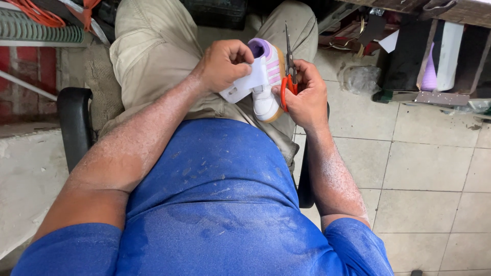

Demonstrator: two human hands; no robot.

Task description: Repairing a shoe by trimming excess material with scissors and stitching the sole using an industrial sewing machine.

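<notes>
Blue shirt (220,204) below — left hand (223,64) grips small shoe (266,82), right hand (307,92) holds orange-handled scissors (289,76)

Single head-worn view, looking steeply down the wearer's own chest and lap, close on both forearms, seated in a black chair (74,128), tiled floor (424,168) at right, no second view.

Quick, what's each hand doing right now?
Left hand: closed on the small white shoe with pink stripes.
Right hand: closed on the orange-handled scissors.
</notes>
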